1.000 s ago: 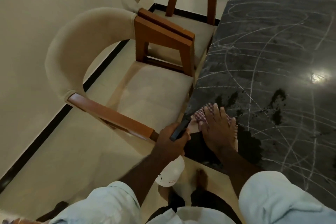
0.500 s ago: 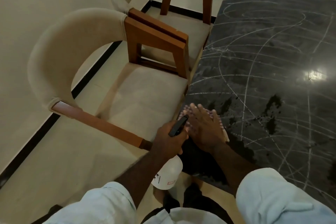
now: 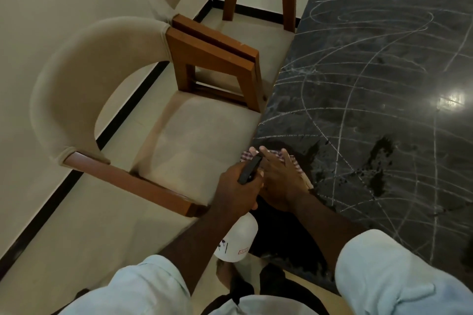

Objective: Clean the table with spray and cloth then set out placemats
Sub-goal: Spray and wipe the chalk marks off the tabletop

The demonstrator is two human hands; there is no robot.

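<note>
**Head view, near to far.** The white spray bottle (image 3: pixel 236 240) hangs off the desk's near-left corner, with its black trigger head clenched in the left grip (image 3: pixel 238 186). Just beyond it, the right grip (image 3: pixel 280 178) lies flat, fingers straight and spread, and presses the checked cloth (image 3: pixel 294 161) onto the left edge of the dark marbled desk (image 3: pixel 358 79). Farther on, dark wet patches (image 3: pixel 381 153) and pale curved streaks (image 3: pixel 345 110) mark the surface. A near chair (image 3: pixel 194 133) and a far chair (image 3: pixel 256 30), both beige with wooden arms, stand along the desk's left side.
</note>
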